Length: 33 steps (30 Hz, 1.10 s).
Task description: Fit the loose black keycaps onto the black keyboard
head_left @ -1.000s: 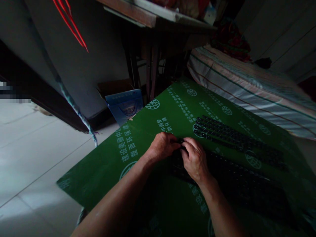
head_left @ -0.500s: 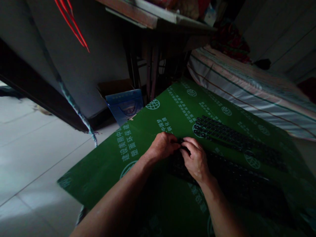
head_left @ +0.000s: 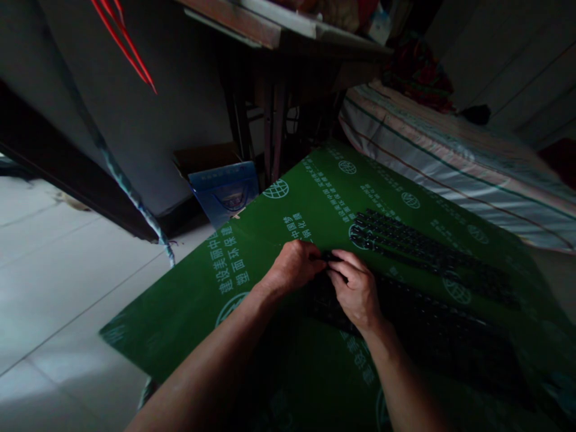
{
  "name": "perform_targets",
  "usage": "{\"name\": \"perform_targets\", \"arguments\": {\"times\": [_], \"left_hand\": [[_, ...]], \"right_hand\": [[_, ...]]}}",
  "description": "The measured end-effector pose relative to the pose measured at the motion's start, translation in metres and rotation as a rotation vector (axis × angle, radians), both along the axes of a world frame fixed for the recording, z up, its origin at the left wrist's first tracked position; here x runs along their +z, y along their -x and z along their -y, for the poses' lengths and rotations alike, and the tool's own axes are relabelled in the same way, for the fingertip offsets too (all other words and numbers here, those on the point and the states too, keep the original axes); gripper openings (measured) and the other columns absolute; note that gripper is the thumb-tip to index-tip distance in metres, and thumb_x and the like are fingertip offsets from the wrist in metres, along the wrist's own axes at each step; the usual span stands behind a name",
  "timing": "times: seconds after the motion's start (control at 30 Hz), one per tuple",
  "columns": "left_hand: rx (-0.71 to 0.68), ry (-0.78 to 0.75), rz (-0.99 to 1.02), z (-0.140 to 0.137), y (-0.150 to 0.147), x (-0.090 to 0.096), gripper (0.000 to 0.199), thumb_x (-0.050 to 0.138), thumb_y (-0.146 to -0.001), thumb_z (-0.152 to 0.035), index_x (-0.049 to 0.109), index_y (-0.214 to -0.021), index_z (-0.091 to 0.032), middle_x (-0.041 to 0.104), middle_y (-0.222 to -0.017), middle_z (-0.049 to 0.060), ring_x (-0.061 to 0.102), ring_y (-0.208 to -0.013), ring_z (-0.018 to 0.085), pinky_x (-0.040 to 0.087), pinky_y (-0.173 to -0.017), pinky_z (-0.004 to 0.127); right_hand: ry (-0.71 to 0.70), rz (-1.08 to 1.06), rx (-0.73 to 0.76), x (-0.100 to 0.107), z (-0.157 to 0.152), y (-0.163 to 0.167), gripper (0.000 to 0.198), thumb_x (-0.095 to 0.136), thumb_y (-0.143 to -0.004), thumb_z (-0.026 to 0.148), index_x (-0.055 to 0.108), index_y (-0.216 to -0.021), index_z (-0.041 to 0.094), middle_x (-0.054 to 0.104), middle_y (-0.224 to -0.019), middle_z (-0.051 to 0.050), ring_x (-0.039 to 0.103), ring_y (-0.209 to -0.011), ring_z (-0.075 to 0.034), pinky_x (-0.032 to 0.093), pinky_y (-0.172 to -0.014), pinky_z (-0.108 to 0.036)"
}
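Observation:
Over the left end of a black keyboard (head_left: pixel 450 336), my left hand (head_left: pixel 294 265) and my right hand (head_left: pixel 357 291) meet fingertip to fingertip. Both are closed in a pinch around a small black piece (head_left: pixel 328 256), which looks like a keycap; the fingers cover most of it. My right wrist crosses above the keyboard, hiding part of it. Beyond the keyboard, loose black keycaps (head_left: pixel 405 240) lie in long slanting rows. Dim light makes details on the keyboard hard to make out.
Everything rests on a green printed board (head_left: pixel 180 312). Behind it are a blue bag (head_left: pixel 229 192), a wooden table (head_left: pixel 270 36) and a bed (head_left: pixel 450 162). A wrapped cord (head_left: pixel 130 192) and a red string (head_left: pixel 130 48) hang at left.
The whole view has shifted slightly, with the scene sliding a little left. Both hands keep the same pinch at the same spot over the keyboard.

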State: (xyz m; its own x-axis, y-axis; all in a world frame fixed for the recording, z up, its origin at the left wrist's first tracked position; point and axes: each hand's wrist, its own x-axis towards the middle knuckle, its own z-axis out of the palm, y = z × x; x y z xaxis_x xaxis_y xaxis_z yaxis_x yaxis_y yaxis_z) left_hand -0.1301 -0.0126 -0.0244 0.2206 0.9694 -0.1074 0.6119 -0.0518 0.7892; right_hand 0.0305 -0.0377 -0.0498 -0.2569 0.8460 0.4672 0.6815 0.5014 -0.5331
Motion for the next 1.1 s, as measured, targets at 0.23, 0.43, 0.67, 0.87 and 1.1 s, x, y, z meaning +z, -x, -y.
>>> {"name": "perform_targets", "arguments": {"times": [0.23, 0.43, 0.67, 0.87, 1.1], "left_hand": [[-0.006, -0.021, -0.049, -0.0010, -0.0004, -0.0005, 0.014, 0.057, -0.071, -0.022, 0.070, -0.072, -0.016, 0.062, -0.055, -0.001, 0.055, -0.057, 0.012, 0.037, -0.052, 0.021], [0.008, -0.016, -0.012, 0.0002, -0.0001, -0.0004, 0.015, 0.056, -0.071, -0.022, 0.069, -0.074, -0.015, 0.063, -0.056, 0.000, 0.056, -0.057, 0.012, 0.038, -0.053, 0.021], [-0.005, 0.023, 0.032, -0.0007, 0.0008, 0.0000, 0.017, 0.055, -0.070, -0.022, 0.068, -0.077, -0.015, 0.064, -0.056, -0.001, 0.057, -0.055, 0.011, 0.039, -0.052, 0.020], [-0.020, 0.054, 0.086, -0.0023, 0.0014, -0.0032, 0.014, 0.056, -0.070, -0.024, 0.067, -0.072, -0.015, 0.061, -0.053, -0.002, 0.055, -0.052, 0.010, 0.039, -0.050, 0.019], [-0.008, 0.026, 0.049, -0.0032, -0.0007, -0.0017, 0.013, 0.056, -0.069, -0.021, 0.066, -0.072, -0.014, 0.061, -0.052, -0.002, 0.055, -0.050, 0.010, 0.038, -0.047, 0.018]], "right_hand": [[0.047, -0.027, 0.027, 0.0011, -0.0017, -0.0011, 0.017, 0.055, -0.084, 0.016, 0.071, -0.088, 0.018, 0.065, -0.105, -0.011, 0.060, -0.099, -0.022, 0.050, -0.090, -0.040], [0.008, -0.013, 0.025, -0.0022, -0.0004, -0.0023, 0.019, 0.055, -0.084, 0.016, 0.071, -0.093, 0.020, 0.065, -0.106, -0.010, 0.060, -0.100, -0.022, 0.050, -0.090, -0.040], [-0.073, 0.045, 0.028, -0.0035, 0.0007, -0.0004, 0.023, 0.050, -0.083, 0.013, 0.070, -0.093, 0.018, 0.064, -0.107, -0.012, 0.059, -0.102, -0.023, 0.050, -0.090, -0.042], [-0.099, 0.032, 0.022, -0.0044, 0.0008, -0.0008, 0.027, 0.052, -0.081, 0.013, 0.066, -0.103, 0.019, 0.064, -0.107, -0.011, 0.059, -0.102, -0.023, 0.050, -0.091, -0.043], [-0.131, 0.078, 0.028, -0.0061, 0.0009, -0.0002, 0.024, 0.050, -0.083, 0.013, 0.070, -0.095, 0.018, 0.064, -0.108, -0.012, 0.058, -0.103, -0.023, 0.050, -0.090, -0.043]]}}
